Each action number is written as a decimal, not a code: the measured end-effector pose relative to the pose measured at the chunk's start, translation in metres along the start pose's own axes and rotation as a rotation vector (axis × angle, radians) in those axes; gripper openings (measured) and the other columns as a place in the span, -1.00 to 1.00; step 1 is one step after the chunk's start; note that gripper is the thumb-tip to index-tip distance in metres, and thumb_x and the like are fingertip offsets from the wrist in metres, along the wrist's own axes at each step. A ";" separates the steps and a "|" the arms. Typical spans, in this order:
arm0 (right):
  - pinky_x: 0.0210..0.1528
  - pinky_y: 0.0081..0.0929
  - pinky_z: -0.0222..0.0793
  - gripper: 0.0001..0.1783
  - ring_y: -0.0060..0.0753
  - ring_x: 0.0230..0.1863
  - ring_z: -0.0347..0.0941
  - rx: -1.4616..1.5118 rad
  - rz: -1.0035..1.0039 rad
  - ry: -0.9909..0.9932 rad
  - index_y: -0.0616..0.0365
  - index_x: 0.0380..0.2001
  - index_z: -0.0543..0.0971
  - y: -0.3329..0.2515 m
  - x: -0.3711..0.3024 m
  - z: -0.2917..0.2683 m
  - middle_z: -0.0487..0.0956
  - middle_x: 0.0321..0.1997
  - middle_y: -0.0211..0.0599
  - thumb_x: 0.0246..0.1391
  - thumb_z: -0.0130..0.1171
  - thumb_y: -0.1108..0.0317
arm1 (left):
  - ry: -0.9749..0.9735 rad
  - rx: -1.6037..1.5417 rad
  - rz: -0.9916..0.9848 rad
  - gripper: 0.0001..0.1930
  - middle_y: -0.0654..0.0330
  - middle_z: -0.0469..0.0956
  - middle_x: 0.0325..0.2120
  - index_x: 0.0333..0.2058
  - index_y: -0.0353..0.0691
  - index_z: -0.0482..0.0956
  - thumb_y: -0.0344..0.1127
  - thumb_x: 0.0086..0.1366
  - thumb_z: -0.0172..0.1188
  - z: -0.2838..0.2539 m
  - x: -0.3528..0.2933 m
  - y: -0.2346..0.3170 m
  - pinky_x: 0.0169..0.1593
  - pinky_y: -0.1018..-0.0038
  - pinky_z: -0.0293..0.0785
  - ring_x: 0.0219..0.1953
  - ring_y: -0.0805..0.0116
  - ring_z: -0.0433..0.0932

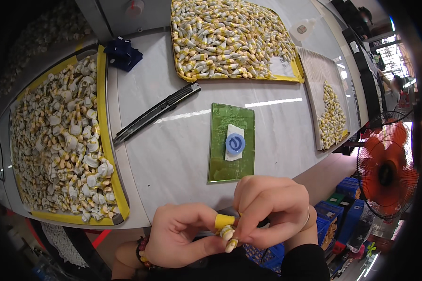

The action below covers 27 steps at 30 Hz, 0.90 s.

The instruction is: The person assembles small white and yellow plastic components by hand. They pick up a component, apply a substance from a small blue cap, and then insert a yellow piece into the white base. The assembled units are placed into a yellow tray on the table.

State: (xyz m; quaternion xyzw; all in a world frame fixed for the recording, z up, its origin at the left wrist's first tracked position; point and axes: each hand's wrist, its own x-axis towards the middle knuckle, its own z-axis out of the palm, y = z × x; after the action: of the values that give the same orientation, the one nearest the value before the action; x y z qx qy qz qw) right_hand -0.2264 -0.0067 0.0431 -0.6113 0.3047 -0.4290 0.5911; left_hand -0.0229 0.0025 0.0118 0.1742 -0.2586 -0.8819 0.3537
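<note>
My left hand [183, 234] pinches a small pale, rounded piece [227, 232] with yellow on it. Yellow wrap covers the tip of that hand's index finger. Close against it, my right hand [272, 210] has its thumb and fingers pressed together at a second small pale, yellow-marked piece [231, 245]. Whether these two pieces are joined cannot be made out. Just beyond the hands lies a green glass plate [219, 159]. On it rests a white pad [233, 129] with a round blue cap-like disc [235, 144] on top.
Left, a yellow-edged tray [103, 93] holds many white curled pieces. A far tray [288, 70] is heaped with small banded pieces; a cloth-lined tray [312, 70] at right holds more. A black utility knife [159, 112], dark blue cloth [123, 55], white bottle [302, 29] and orange fan [387, 171] also show.
</note>
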 end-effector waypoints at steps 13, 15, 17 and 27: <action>-0.42 -0.56 0.31 -0.82 -0.41 -0.45 0.41 -0.105 -0.032 0.033 0.20 -0.36 0.60 -0.002 0.000 0.002 0.52 -0.46 -0.36 -0.14 0.26 0.58 | 0.020 0.033 -0.026 -0.79 0.16 0.58 -0.30 -0.20 -0.41 0.49 -0.56 0.17 0.20 0.003 0.001 0.001 -0.05 0.54 0.44 -0.20 0.51 0.53; -0.42 -0.55 0.31 -0.82 -0.41 -0.44 0.42 -0.143 -0.054 -0.010 0.19 -0.37 0.61 -0.004 -0.001 0.001 0.53 -0.44 -0.36 -0.14 0.26 0.57 | -0.006 0.093 -0.033 -0.79 0.19 0.58 -0.30 -0.20 -0.39 0.51 -0.52 0.16 0.23 0.003 -0.002 0.008 -0.08 0.56 0.46 -0.19 0.56 0.52; -0.46 -0.47 0.26 -0.82 -0.38 -0.52 0.39 -0.225 -0.066 -0.017 0.14 -0.56 0.61 -0.005 -0.001 0.010 0.47 -0.54 -0.36 -0.29 0.44 0.42 | -0.076 0.639 0.037 -0.81 0.17 0.59 -0.36 -0.29 -0.33 0.57 -0.46 0.09 0.30 -0.004 -0.021 0.040 -0.14 0.56 0.49 -0.26 0.46 0.58; -0.50 -0.51 0.17 -0.75 -0.44 -0.54 0.33 -0.330 -0.126 0.292 0.08 -0.63 0.57 -0.006 -0.024 0.006 0.42 -0.59 -0.44 -0.32 0.45 0.22 | 0.529 2.425 0.117 -0.55 0.02 0.36 0.05 -0.03 -0.16 0.46 -0.32 0.04 0.21 -0.036 -0.065 0.163 0.18 0.09 0.14 0.17 -0.09 0.21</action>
State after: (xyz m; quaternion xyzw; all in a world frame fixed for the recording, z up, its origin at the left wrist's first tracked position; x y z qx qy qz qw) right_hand -0.2324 0.0183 0.0457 -0.6488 0.4143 -0.4935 0.4048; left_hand 0.1264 -0.0633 0.0851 0.5492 -0.8345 0.0054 0.0447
